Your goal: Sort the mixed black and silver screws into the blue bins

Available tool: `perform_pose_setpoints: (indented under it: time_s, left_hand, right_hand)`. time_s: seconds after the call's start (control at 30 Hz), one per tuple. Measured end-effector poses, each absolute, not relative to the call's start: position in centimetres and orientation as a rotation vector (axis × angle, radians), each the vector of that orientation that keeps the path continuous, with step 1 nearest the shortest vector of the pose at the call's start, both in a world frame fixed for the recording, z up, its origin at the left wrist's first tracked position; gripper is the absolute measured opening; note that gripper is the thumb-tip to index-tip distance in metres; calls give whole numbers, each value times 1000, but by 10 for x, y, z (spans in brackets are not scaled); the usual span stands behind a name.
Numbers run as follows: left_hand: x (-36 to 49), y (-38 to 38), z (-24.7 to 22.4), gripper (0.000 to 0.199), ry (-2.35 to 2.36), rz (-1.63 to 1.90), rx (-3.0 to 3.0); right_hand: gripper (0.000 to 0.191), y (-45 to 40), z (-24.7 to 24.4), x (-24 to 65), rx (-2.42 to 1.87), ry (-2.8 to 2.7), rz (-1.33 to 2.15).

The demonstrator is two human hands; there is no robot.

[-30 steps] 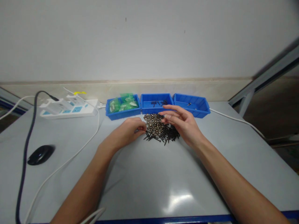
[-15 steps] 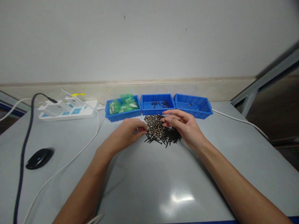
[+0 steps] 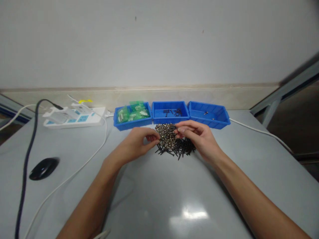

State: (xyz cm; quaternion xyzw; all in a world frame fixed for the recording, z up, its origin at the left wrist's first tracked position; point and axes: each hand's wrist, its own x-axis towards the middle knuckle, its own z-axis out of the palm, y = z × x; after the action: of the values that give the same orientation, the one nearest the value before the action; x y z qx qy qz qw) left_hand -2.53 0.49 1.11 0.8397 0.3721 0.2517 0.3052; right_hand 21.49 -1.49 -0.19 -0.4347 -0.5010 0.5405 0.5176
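Note:
A heap of silver and black screws [image 3: 169, 137] lies on the grey table between my hands. My left hand [image 3: 142, 141] is at the heap's left edge, its fingers closed in a pinch; what they hold, if anything, is too small to make out. Over the heap's right side, my right hand [image 3: 196, 134] pinches thumb and forefinger together, and any item there is hidden. Behind the heap, the middle blue bin [image 3: 170, 118] holds several dark screws. A couple of small screws lie in the right blue bin [image 3: 219, 116].
The left blue bin [image 3: 134, 124] contains green plastic packets [image 3: 137, 111]. A white power strip [image 3: 97, 120] with plugs stands at the back left. A black mouse [image 3: 44, 168] and cables [image 3: 72, 176] lie on the left, and another cable [image 3: 261, 132] runs off right.
My right thumb and forefinger have come together from a looser pose. My left hand remains at the heap's edge. The whole view has shifted slightly.

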Motion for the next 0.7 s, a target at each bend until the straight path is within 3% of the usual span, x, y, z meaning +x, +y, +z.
perform_pose_setpoints:
  time_s: [0.13,0.4,0.7]
  left_hand:
    - [-25,4,14,23,1010,704,2226]
    - [-16,2,16,6,1041,910,2042]
    - [-2,-3,11,17,1118,1120,1607]
  right_hand:
    - [18,-16,-1,213,-1067,-1218,1288]
    - [18,-20,-7,207,-1103,-1351,1236]
    - [25,-25,-12,194,-957,-1295,1422]
